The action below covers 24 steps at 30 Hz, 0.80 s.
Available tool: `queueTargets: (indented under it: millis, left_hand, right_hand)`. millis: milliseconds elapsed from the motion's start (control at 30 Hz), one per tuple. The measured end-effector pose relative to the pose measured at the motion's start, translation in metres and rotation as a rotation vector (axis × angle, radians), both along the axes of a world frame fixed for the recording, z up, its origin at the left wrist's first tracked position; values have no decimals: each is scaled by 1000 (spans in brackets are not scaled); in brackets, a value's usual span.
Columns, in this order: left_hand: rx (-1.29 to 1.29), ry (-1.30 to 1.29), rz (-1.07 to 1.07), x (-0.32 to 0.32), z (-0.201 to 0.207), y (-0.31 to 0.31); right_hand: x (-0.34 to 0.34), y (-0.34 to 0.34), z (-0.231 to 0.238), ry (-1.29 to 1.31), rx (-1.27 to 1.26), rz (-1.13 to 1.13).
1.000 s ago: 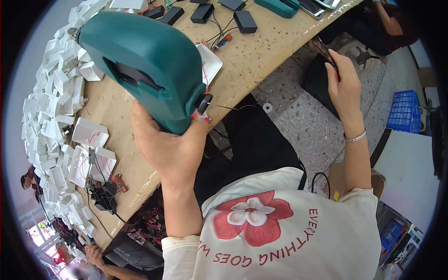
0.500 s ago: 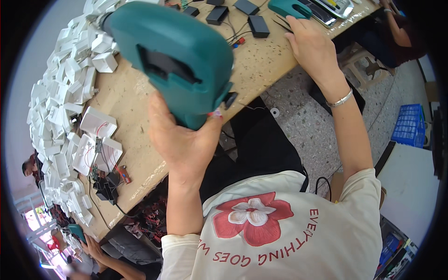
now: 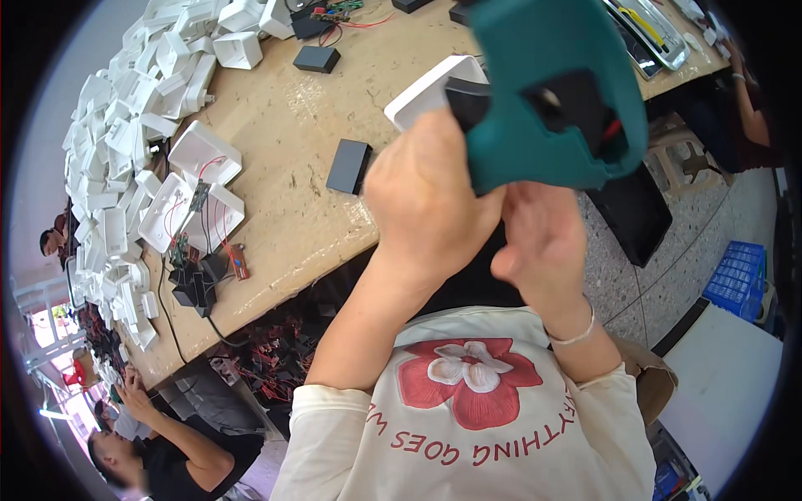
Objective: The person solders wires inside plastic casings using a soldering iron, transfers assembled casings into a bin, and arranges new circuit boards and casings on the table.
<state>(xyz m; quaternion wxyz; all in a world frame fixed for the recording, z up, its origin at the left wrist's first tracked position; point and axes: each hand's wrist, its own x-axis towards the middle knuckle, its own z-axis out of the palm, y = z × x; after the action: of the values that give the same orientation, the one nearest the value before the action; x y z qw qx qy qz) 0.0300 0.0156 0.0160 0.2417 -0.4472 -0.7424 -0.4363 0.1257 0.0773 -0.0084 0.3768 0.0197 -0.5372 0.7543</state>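
Note:
A large green gun-shaped tool (image 3: 560, 92) with a dark recess in its side is close in front of me at upper right. My left hand (image 3: 422, 192) is closed at its lower left side and grips it. Just beneath the tool's lower edge is my right hand (image 3: 541, 238), blurred, its fingers partly hidden. Behind the tool an open white plastic box (image 3: 418, 96) lies on the table, partly covered. A small black box (image 3: 348, 165) rests left of it, near my left hand.
White plastic boxes (image 3: 125, 142) are heaped along the table's left side. Nearer stand open boxes with wired circuit boards (image 3: 199, 196). More black boxes (image 3: 317, 58) lie at the back. A co-worker (image 3: 180, 442) sits at lower left. A blue basket (image 3: 735, 275) stands at right.
My right hand has come from the table's far right to beneath the green tool. The tool and my left hand have shifted right. The white box behind them now shows.

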Motion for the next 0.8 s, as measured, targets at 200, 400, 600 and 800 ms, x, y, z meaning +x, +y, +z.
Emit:
queueTargets:
  millis: [200, 400, 600, 800]
  left_hand:
    - [-195, 80, -141, -2, 12, -4]
    - [-125, -165, -336, -22, 28, -39]
    - [-46, -82, -207, -12, 6, -37]
    - [-159, 250, -117, -8, -6, 0]
  right_hand:
    - [-21, 18, 10, -78, -62, -10]
    - [3, 48, 12, 44, -207, -11]
    - [34, 73, -8, 156, -265, 162]
    - [46, 72, -16, 65, -304, 164]
